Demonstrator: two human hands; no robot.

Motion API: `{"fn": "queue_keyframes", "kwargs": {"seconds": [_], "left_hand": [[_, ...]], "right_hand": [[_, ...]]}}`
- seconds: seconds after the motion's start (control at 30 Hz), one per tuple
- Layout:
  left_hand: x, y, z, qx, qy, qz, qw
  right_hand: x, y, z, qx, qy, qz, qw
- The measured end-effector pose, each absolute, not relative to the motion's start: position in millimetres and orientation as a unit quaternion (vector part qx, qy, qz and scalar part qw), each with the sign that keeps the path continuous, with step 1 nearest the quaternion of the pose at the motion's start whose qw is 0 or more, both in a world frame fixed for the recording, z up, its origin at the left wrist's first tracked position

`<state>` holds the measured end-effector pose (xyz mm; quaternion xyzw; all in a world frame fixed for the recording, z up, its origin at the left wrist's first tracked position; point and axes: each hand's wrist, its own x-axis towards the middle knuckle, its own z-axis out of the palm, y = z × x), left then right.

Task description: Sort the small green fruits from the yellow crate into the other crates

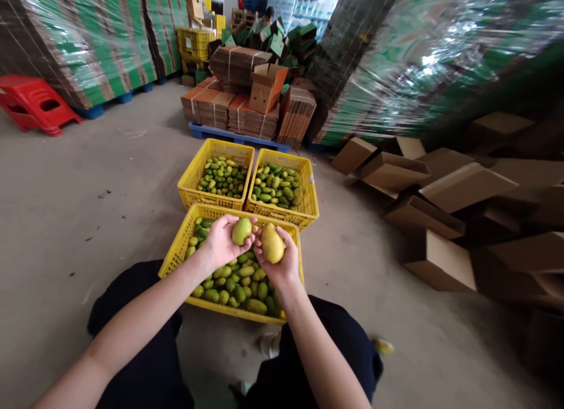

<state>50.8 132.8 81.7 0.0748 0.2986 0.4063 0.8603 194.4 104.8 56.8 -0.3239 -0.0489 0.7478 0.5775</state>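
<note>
Fingers (250,241) curled: left hand (221,241) round green fruit (241,231), right hand (287,265) round yellow fruit (272,243); light grip advised (bruising possible).

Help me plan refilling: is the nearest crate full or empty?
Neither: the nearest crate holds many green fruits, lying below its left rim.

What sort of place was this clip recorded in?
Probably a fruit-packing warehouse: yellow crates hold green fruit, bundled flat cardboard sits on a blue pallet, and tall plastic-wrapped stacks stand on both sides.
</note>
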Motion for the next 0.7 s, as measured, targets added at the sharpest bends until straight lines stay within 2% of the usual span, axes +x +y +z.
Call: {"fn": "queue_keyframes", "kwargs": {"seconds": [0.2, 0.4, 0.7], "left_hand": [[57, 137, 77, 0.130, 0.378, 0.434, 0.807], [58, 142, 72, 0.125, 0.361, 0.433, 0.816], [54, 141, 72, 0.123, 0.340, 0.438, 0.823]], "right_hand": [[191, 109, 55, -0.365, -0.045, 0.735, 0.570], [193, 108, 56, -0.359, -0.079, 0.686, 0.628], [195, 114, 56, -0.368, -0.056, 0.740, 0.561]]}}
